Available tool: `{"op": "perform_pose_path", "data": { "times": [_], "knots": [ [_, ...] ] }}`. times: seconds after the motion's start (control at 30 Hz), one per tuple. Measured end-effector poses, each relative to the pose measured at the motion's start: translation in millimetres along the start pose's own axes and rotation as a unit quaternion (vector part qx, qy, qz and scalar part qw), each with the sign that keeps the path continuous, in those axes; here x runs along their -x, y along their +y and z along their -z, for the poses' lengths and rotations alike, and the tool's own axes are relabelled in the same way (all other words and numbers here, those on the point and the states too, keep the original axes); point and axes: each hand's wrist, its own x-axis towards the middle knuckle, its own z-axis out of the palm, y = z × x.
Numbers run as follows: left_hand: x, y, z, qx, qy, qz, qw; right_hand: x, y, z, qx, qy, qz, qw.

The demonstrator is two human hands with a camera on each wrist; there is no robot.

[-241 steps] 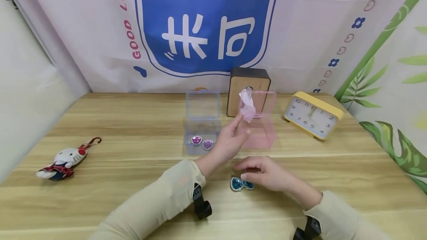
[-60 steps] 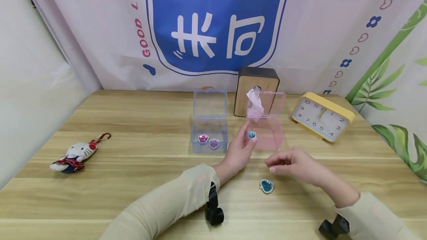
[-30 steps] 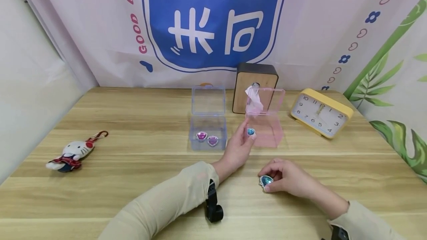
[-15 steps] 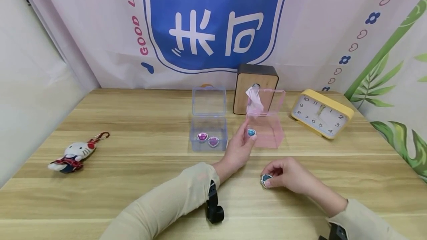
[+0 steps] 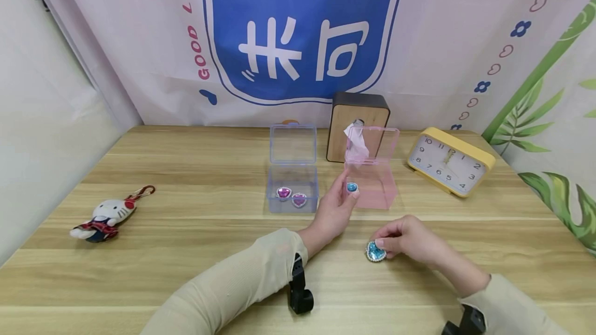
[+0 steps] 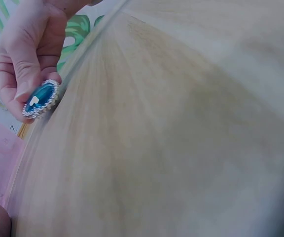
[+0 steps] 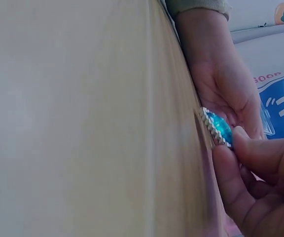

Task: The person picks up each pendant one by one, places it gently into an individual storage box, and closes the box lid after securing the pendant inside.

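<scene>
Right hand (image 5: pixel 412 240): wrist angled toward ten o'clock; thumb and fingertips pinching one blue gem (image 5: pixel 375 253), at the pink box's (image 5: pixel 376 198) six o'clock. Left hand (image 5: pixel 331 216): pointing toward one o'clock, fingers extended, thumb spread, at the box's eight o'clock; second gem (image 5: pixel 352 187) beside thumb.

A pale wood-grain worktop (image 5: pixel 200 169) runs back to a hanging white cloth (image 5: pixel 433 40) — the cloth bears a blue badge (image 5: pixel 307 9) with white characters. Plain pale sheeting (image 5: pixel 37 143) flanks the left edge, a leaf-printed panel (image 5: pixel 568 143) the right — the light looks even.
</scene>
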Motion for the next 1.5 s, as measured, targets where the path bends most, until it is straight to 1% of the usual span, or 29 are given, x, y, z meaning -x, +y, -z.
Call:
{"op": "perform_pose_path", "data": {
  "times": [0.13, 0.27, 0.4, 0.57, 0.77, 0.93, 1.0, 1.2, 1.4, 1.5],
  "knots": [
    [0.9, 0.5, 0.2, -0.008, 0.003, 0.000, 1.0000, -1.6, -3.7, 5.6, 0.009, 0.007, 0.004, 0.9999],
    [0.8, 0.3, 0.1, -0.011, 0.003, 0.001, 0.9999, -2.7, -8.3, 11.6, 0.039, 0.018, 0.004, 0.9991],
    [0.4, 0.6, -0.2, -0.010, 0.000, 0.005, 0.9999, -3.5, -13.4, 16.6, 0.073, 0.040, 0.001, 0.9965],
    [-0.5, 0.0, -0.9, -0.010, 0.001, 0.004, 0.9999, -5.5, -21.0, 23.6, 0.103, 0.068, 0.016, 0.9922],
    [0.0, 0.1, -0.7, -0.008, 0.004, 0.001, 1.0000, -7.8, -30.3, 32.2, 0.108, 0.083, 0.036, 0.9901],
    [0.5, -0.2, -0.6, -0.010, 0.006, 0.000, 0.9999, -13.1, -34.0, 39.7, 0.110, 0.091, 0.054, 0.9883],
    [0.4, -0.6, -0.5, -0.011, 0.007, 0.000, 0.9999, -16.1, -34.8, 42.0, 0.103, 0.096, 0.062, 0.9881],
    [-0.2, -1.6, -0.6, -0.009, 0.006, -0.002, 0.9999, -26.6, -38.3, 50.1, 0.087, 0.116, 0.067, 0.9873],
    [0.0, -1.2, -0.5, 0.002, 0.004, 0.001, 1.0000, -41.3, -40.5, 58.6, 0.109, 0.136, 0.071, 0.9821],
    [0.3, -0.8, -0.5, 0.005, 0.002, 0.006, 1.0000, -48.6, -40.9, 61.9, 0.130, 0.137, 0.070, 0.9795]
  ]
}}
